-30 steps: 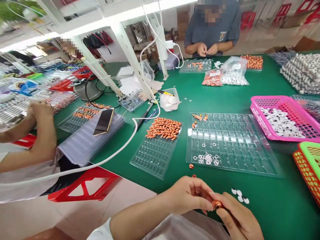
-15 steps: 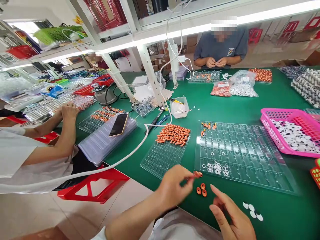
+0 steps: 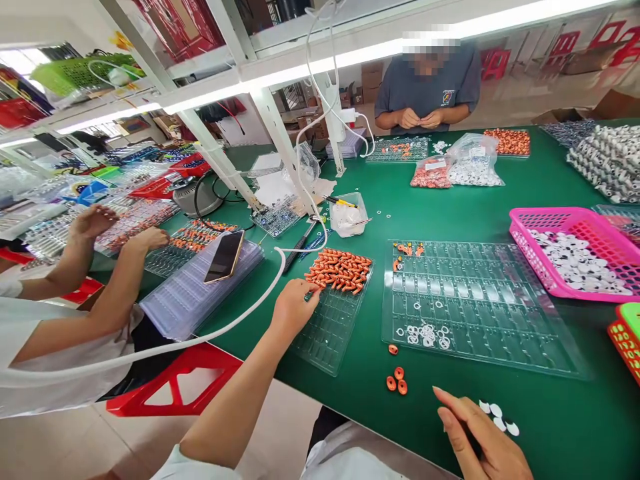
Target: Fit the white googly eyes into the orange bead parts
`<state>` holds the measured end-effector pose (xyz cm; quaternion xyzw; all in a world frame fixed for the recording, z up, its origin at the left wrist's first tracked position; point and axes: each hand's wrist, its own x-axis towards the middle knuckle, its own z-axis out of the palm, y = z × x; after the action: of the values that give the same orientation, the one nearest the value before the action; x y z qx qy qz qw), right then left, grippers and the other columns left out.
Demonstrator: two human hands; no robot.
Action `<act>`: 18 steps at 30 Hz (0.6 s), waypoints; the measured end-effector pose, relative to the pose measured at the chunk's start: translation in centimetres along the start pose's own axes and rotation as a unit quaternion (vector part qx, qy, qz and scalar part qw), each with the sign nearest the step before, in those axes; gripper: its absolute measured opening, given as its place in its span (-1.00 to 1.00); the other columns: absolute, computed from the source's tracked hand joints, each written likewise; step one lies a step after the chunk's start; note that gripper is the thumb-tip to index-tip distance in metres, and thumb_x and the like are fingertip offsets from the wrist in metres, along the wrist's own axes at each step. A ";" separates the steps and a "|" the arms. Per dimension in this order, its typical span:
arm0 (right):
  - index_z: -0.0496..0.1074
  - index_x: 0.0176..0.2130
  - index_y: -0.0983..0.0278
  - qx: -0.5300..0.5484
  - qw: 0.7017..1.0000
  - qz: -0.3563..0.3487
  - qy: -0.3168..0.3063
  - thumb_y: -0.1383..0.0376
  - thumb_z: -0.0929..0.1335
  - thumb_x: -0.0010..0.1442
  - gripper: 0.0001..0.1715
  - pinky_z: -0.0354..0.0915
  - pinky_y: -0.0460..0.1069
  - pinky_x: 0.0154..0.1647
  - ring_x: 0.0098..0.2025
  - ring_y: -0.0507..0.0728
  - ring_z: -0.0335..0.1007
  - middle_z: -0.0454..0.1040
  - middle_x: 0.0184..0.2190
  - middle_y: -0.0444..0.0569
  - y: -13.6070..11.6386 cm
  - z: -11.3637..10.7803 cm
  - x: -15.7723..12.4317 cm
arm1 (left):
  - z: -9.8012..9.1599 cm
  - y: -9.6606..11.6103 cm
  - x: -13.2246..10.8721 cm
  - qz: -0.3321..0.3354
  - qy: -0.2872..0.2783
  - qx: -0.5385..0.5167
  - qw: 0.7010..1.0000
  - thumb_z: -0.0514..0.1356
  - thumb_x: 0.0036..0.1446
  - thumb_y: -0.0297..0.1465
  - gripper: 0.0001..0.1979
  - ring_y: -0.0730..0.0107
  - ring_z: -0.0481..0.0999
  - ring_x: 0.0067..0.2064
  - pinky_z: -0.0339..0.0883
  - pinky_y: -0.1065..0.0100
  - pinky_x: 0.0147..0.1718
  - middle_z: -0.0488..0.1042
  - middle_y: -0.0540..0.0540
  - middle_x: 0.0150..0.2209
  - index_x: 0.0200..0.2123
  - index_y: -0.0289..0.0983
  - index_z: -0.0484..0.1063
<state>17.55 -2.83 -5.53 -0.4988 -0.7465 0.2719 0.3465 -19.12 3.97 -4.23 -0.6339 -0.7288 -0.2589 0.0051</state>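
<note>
My left hand (image 3: 294, 308) reaches to the near left edge of a pile of small orange plastic pieces (image 3: 340, 270). Its thumb and fingertips are pinched on an orange piece there. The pile lies on the far end of a clear compartmented tray (image 3: 325, 327). My right hand (image 3: 483, 433) hovers low over the green table, thumb and forefinger apart, holding nothing. Left of it lie several loose orange pieces with holes (image 3: 399, 373). Close beside its fingers are several white-and-black oval pieces (image 3: 495, 409), partly behind the hand.
A larger clear tray (image 3: 480, 300) holds white rings (image 3: 427, 335) and a few orange parts. A pink basket (image 3: 515, 233) of white pieces stands right. A white hose (image 3: 220, 333) crosses left, near a phone (image 3: 224, 257) on stacked trays. Co-workers sit left and opposite.
My left hand has moved left and away from me, from the loose orange pieces to the pile. One orange piece now lies near the large tray's edge. My right hand has shifted slightly right.
</note>
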 end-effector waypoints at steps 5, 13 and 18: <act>0.52 -0.06 0.02 0.050 0.999 0.014 -0.001 0.18 0.33 0.21 -0.70 0.45 -0.08 -0.62 -0.55 0.15 0.51 0.55 -0.46 -0.07 -0.6 -0.1 0.1 | -0.1 0.0 0.3 -0.001 -0.020 0.028 0.999 0.14 0.19 -0.38 -0.81 0.20 0.51 -0.15 0.39 0.24 -0.14 0.55 -0.14 -0.28 -0.27 -0.25 0.56; 0.52 -0.05 0.06 0.072 0.997 0.006 -0.010 0.22 0.31 0.24 -0.71 0.38 -0.06 -0.65 -0.61 0.11 0.41 0.46 -0.53 -0.08 -0.4 -0.1 -0.1 | -0.8 0.4 0.4 -0.009 -0.021 0.061 0.998 0.14 0.18 -0.36 -0.82 0.22 0.53 -0.16 0.40 0.28 -0.17 0.57 -0.13 -0.26 -0.25 -0.25 0.54; 0.47 -0.02 0.16 0.082 0.996 -0.033 -0.006 0.33 0.27 0.29 -0.70 0.32 -0.09 -0.58 -0.58 0.04 0.36 0.43 -0.53 -0.12 -0.9 0.3 0.0 | -0.8 1.2 0.3 -0.008 -0.017 0.074 0.997 0.13 0.18 -0.34 -0.80 0.20 0.53 -0.17 0.38 0.28 -0.14 0.57 -0.14 -0.27 -0.25 -0.28 0.54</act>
<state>16.80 -3.20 -5.03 -0.4420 -0.7401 0.3235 0.3902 -18.32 4.01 -2.95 -0.6305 -0.7507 -0.1936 0.0372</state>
